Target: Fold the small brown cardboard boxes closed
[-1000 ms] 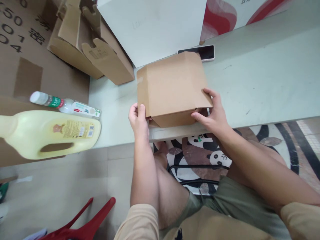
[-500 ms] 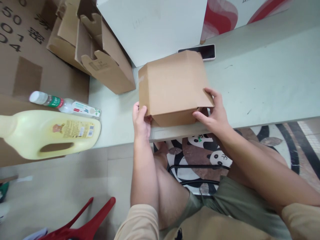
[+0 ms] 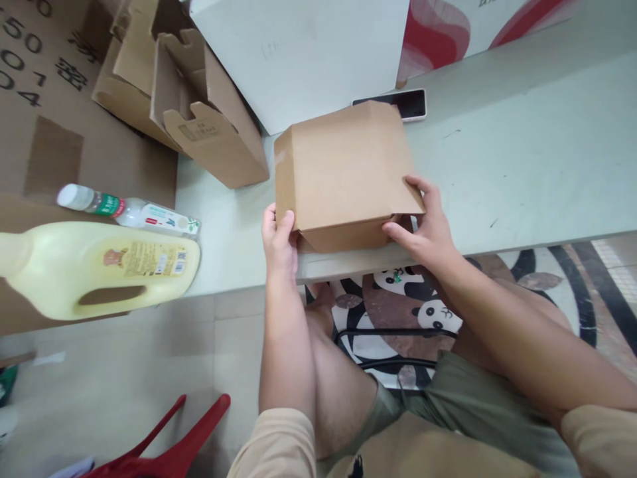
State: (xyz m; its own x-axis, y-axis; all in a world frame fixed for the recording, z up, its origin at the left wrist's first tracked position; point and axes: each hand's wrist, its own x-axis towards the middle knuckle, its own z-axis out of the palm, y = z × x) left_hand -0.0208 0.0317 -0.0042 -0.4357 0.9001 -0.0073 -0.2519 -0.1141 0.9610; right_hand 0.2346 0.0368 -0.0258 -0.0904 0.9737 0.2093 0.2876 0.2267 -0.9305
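Note:
A brown cardboard box [image 3: 348, 172] rests near the front edge of the pale table, its large flat side up and angled flaps along its left and right sides. My left hand [image 3: 280, 240] grips the box's front left corner, thumb on the side flap and fingers behind it. At the front right corner, my right hand [image 3: 423, 222] pinches the slanted flap, fingers on top and thumb against the front face. A small dark gap shows under that flap. What is inside the box cannot be seen.
Behind the box lie a phone [image 3: 412, 105] and a large white carton [image 3: 303, 53]. Open cardboard boxes [image 3: 219, 143] stand at the back left. A clear bottle [image 3: 132, 210] and a pale yellow jug [image 3: 99, 265] are at left. A red chair [image 3: 169, 451] is on the floor.
The view has shifted very slightly. Both hands keep their hold at the same corners, and the box has barely moved.

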